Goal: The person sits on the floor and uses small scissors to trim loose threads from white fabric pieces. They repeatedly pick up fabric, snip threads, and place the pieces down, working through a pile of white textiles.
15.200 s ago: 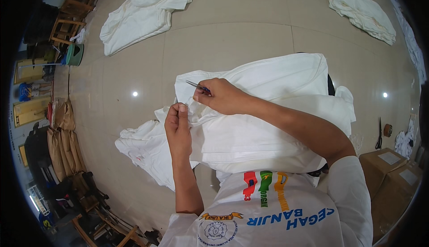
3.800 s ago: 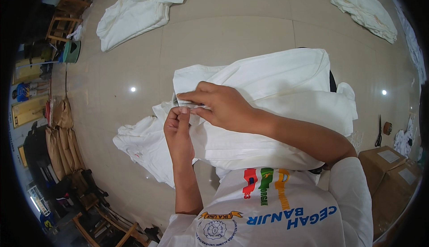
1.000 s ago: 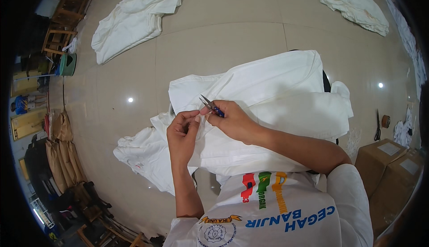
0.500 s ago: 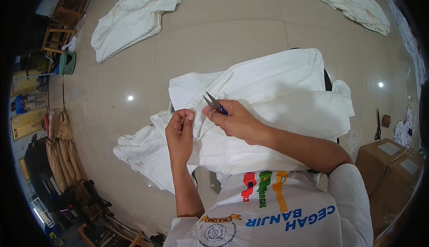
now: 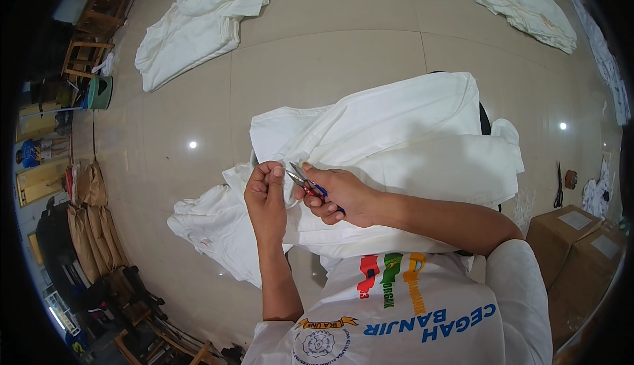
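White garments (image 5: 409,160) lie in a layered heap in front of me, with looser crumpled cloth (image 5: 201,223) at its left. My left hand (image 5: 265,200) pinches a small bit of the white cloth near the middle of the heap; the exact bit is hidden by my fingertips. My right hand (image 5: 340,200) grips small snips (image 5: 301,179) with blue and red handles, their pointed blades aimed up-left, right beside my left fingertips.
White cloth piles (image 5: 188,35) (image 5: 522,8) lie on the tiled floor at far left and right. Black scissors (image 5: 559,183), a tape roll (image 5: 570,179) and cardboard boxes (image 5: 568,226) are at right. A green stool (image 5: 100,92), wooden chairs, brown sacks and a person (image 5: 36,150) are at left.
Over the last second my right hand has turned and come lower, bringing the snips' blades down beside my left fingertips. My left hand keeps its pinch with little movement.
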The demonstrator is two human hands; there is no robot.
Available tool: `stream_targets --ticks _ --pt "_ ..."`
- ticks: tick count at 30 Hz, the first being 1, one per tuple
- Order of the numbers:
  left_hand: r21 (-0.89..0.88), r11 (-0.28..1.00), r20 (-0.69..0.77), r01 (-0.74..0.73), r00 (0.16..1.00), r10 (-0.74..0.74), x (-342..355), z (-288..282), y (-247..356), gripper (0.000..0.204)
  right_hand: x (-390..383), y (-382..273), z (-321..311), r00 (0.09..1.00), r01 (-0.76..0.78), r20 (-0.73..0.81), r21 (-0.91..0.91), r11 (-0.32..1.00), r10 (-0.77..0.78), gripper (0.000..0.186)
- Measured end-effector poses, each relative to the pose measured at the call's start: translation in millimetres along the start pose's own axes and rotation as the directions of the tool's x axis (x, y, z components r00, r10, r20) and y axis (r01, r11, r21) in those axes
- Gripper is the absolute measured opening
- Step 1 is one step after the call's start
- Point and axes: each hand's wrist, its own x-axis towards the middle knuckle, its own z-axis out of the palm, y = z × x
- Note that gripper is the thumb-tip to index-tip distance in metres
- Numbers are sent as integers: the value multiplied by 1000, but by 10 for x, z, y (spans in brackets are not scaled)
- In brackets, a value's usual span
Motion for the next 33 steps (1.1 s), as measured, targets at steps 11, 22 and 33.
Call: stream_targets --ticks 11,22,33 --pt "32 998 23 -62 998 61 -31 19 -27 14 28 -32 49 998 18 -52 -21 1000 -20 49" --pt "-93 988 -38 -127 992 124 -42 73 -25 15 -8 -51 24 920 262 -215 -284 922 -327 54" --pt "-108 994 65 -2 998 9 -108 56 43 16 118 75 61 641 344 -156 -817 463 -752 40"
